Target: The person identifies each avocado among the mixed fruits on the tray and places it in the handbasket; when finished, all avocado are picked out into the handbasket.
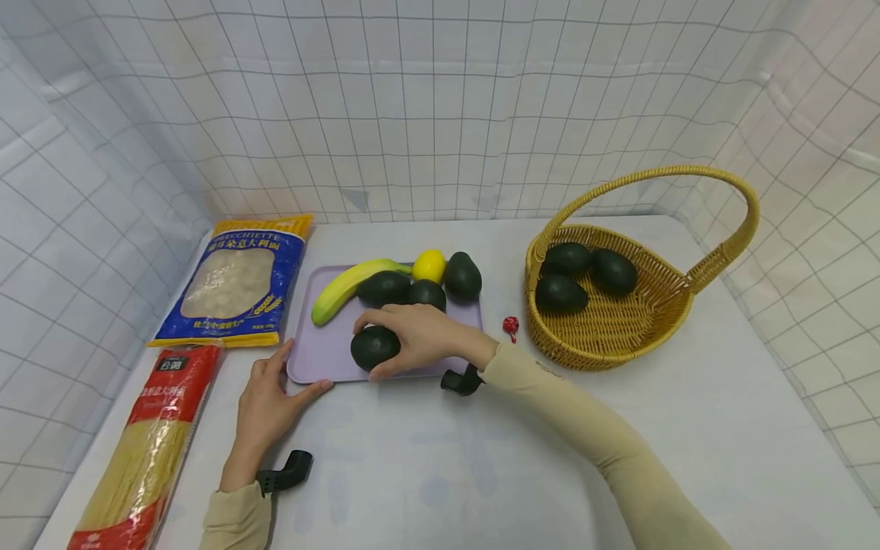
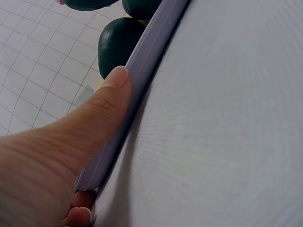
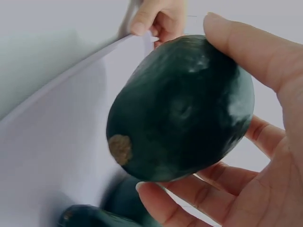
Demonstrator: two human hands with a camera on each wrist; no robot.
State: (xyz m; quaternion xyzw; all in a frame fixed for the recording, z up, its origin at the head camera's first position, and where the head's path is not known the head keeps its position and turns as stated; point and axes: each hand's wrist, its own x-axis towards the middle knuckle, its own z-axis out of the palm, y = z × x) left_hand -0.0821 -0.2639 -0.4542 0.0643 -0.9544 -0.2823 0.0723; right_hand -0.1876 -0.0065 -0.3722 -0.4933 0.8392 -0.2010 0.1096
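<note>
The left hand [image 1: 268,405] spreads thumb and fingers around the near left corner of the lilac tray [image 1: 323,356] on the counter [image 1: 385,489]. The right hand [image 1: 429,336] grips a dark avocado [image 1: 374,348] over the tray; beyond lie a banana [image 1: 344,289], three more avocados [image 1: 383,289] and a lemon [image 1: 429,266].

Back of tray [image 1: 323,355] blocked: banana [image 1: 347,289], lemon [image 1: 429,266], avocados [image 1: 464,276]. Left hand [image 1: 268,405] plugs front-left corner. Lane between tray and basket [image 1: 598,332] open at back; small red thing [image 1: 510,325] and right forearm [image 1: 584,428] clog the front. Handle [image 1: 687,170] arches over basket; room inside, front right.
</note>
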